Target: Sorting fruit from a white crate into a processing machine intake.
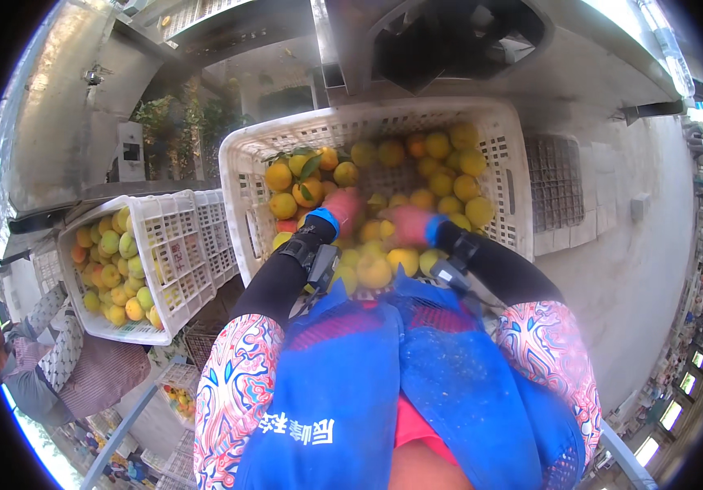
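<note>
At nine o'clock a smaller white crate (173, 269) sits tilted, filled with yellow-green fruit (119, 273), probably set aside as a separate lot. Right of it, at the centre, the large white crate (511, 175) lies open-side up before the person, its long axis running nine to three o'clock, so both hands can reach in from the near wall. The yellow-orange fruit (441, 175) heaps toward twelve and two o'clock; being round, the fruits point no particular way, though some toward eleven o'clock keep green leaves (309, 169).

The left hand (345, 211), in a pink glove with a blue cuff, is down among the fruit at the near side; it is motion-blurred, so its grip cannot be told. The right hand (404, 224), gloved alike, is just beside it at three o'clock, equally blurred, resting on the fruit. A blue apron (351, 384) fills six o'clock.
</note>
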`<act>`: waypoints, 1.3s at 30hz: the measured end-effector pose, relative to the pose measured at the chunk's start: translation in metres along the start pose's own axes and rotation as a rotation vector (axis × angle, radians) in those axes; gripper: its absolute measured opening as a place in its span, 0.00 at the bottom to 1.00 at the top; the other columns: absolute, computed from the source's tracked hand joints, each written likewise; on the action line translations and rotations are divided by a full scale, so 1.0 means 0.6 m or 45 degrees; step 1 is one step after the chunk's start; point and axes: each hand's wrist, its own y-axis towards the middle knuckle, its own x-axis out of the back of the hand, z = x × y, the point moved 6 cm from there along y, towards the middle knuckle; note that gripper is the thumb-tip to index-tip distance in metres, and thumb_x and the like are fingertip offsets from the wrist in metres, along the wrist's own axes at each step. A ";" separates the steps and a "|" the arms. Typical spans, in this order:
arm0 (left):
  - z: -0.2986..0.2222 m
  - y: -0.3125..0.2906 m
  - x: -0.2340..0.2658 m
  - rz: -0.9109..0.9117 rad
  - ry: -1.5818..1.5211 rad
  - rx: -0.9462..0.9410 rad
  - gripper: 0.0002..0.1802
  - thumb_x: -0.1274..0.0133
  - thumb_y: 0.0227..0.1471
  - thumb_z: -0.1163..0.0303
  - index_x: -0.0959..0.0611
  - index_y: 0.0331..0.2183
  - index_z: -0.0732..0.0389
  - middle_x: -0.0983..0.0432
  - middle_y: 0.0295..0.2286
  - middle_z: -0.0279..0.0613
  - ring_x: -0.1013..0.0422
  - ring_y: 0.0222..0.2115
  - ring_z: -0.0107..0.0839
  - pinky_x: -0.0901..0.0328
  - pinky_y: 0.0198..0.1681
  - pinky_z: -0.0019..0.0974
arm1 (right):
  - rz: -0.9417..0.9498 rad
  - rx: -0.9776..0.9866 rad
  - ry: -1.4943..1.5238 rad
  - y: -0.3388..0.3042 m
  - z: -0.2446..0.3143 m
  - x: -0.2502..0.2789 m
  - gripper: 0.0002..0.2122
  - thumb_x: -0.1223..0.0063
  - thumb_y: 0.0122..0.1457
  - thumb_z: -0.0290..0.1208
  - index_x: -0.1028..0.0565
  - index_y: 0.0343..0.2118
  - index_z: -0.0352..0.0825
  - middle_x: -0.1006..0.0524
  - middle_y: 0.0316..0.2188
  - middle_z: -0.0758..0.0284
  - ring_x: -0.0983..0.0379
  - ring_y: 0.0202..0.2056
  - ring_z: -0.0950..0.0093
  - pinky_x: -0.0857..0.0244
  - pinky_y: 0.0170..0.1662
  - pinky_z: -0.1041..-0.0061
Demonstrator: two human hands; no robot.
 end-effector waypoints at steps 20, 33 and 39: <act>-0.135 -0.176 0.364 -0.522 -3.577 -1.026 0.46 0.44 0.47 0.39 0.31 0.59 0.60 0.35 0.58 0.54 0.38 0.58 0.55 0.47 0.65 0.60 | -1.556 0.329 0.368 -0.177 0.209 0.334 0.43 0.26 0.41 0.37 0.36 0.61 0.25 0.29 0.56 0.47 0.32 0.57 0.51 0.39 0.60 0.60; -0.126 -0.200 0.381 -0.781 -3.001 -0.742 0.49 0.43 0.41 0.76 0.41 0.66 0.57 0.41 0.63 0.49 0.38 0.60 0.50 0.42 0.63 0.57 | -1.959 -0.209 -0.774 -0.057 0.126 0.491 0.27 0.32 0.46 0.48 0.24 0.46 0.36 0.25 0.46 0.54 0.28 0.45 0.53 0.36 0.53 0.55; -0.105 -0.208 0.381 -0.893 -3.078 -0.921 0.43 0.48 0.49 0.72 0.42 0.66 0.59 0.41 0.62 0.51 0.38 0.60 0.50 0.42 0.64 0.55 | -1.345 0.334 0.561 -0.123 0.226 0.414 0.34 0.30 0.47 0.45 0.27 0.55 0.32 0.24 0.50 0.54 0.26 0.49 0.57 0.35 0.56 0.59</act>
